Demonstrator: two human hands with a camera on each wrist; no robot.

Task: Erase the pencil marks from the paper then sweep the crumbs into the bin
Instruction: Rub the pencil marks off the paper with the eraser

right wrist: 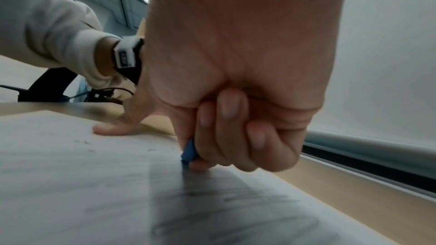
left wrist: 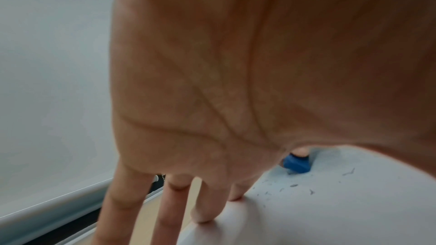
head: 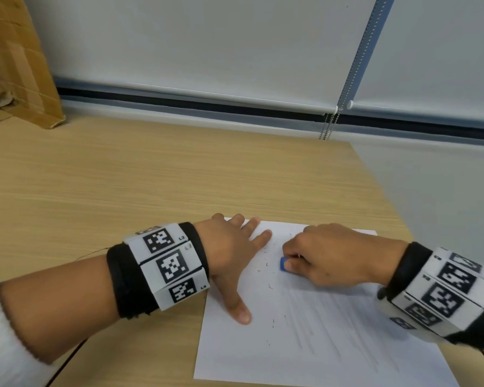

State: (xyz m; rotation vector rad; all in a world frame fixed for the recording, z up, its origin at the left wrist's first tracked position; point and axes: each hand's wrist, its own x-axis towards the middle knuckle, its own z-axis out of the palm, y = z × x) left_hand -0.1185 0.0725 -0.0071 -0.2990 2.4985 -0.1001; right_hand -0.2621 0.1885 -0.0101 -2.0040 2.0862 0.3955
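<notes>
Blue eraser (head: 283,264) pinched in my right hand (head: 337,256), mid-frame | step: erasing | left hand (head: 229,256) flat, fingers spread, pinning paper (head: 263,356) | next: rub pencil marks (head: 333,322) at lower right.

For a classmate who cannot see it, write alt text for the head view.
A right hand rubs a blue eraser on pencil-marked paper while the left hand presses it flat to a wooden desk. Dark crumbs lie nearby.

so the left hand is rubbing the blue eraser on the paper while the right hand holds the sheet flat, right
Not quite: the hands are swapped. In the head view, the right hand pinches the blue eraser against the paper, while the left hand holds the sheet flat with spread fingers.
</notes>
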